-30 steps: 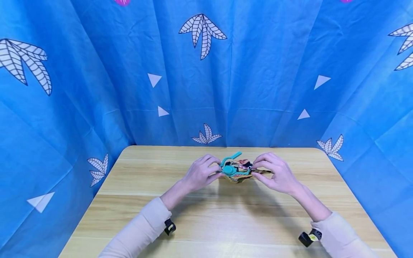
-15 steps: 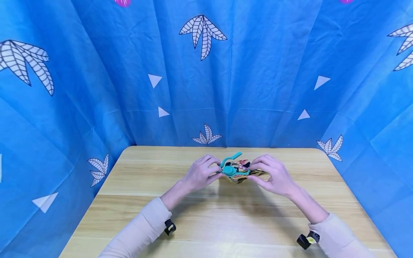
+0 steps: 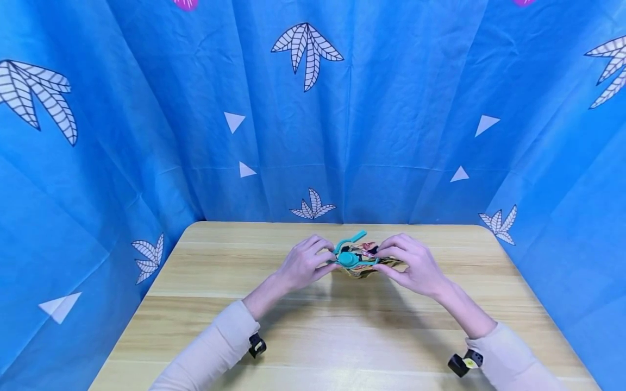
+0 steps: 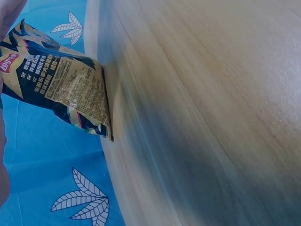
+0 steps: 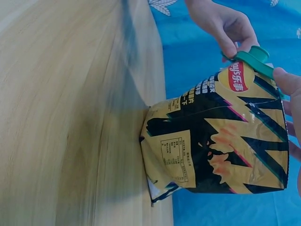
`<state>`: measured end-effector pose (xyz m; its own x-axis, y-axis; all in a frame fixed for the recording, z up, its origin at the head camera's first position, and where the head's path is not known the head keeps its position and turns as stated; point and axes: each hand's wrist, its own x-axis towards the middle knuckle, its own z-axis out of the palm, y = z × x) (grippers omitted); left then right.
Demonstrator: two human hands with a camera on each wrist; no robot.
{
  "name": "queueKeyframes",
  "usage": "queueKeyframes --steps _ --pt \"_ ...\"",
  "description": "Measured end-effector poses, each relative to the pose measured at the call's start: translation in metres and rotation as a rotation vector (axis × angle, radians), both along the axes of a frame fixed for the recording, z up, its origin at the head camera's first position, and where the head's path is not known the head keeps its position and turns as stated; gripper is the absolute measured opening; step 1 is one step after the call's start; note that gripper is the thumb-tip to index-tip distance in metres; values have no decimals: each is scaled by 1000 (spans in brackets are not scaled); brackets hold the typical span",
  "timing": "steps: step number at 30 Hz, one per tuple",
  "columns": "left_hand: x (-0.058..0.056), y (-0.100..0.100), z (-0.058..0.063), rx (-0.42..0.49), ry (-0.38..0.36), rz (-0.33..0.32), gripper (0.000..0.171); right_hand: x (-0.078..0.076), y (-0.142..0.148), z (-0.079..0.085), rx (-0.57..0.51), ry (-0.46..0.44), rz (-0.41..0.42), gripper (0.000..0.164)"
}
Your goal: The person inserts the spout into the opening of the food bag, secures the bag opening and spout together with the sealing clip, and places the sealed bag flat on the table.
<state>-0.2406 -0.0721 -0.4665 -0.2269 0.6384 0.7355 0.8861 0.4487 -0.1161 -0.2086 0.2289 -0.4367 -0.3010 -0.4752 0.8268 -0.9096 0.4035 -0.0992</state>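
Note:
A gold and black Lay's chip bag (image 5: 221, 150) stands with its bottom on the table, seen large in the right wrist view. Across its top lies a teal bag clip with a round spout (image 3: 348, 259); one arm swings away, unfastened, toward the back. My left hand (image 3: 305, 263) pinches the clip's left end at the bag's corner. At the other side my right hand (image 3: 413, 265) pinches the bag's top edge, its thumb (image 5: 288, 81) against the clip bar. The left wrist view shows the bag's printed back, but little of the left hand.
The wooden table (image 3: 332, 336) reaches back to a blue curtain (image 3: 406, 108) with leaf prints, which also hangs at both sides. A black wrist camera (image 3: 257, 345) is strapped at the left sleeve, another camera (image 3: 462, 364) at the right.
My right hand has slid slightly left along the bag's top, closer to the clip's spout, then stayed there. The left hand, bag and clip look almost unmoved.

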Motion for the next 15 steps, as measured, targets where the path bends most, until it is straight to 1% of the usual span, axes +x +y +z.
queueKeyframes --steps 3,15 --pt "0 0 0 4 4 0 22 0 0 0 -4 15 5 34" --pt "2 1 0 15 -4 -13 25 2 -1 0 -4 17 3 34"
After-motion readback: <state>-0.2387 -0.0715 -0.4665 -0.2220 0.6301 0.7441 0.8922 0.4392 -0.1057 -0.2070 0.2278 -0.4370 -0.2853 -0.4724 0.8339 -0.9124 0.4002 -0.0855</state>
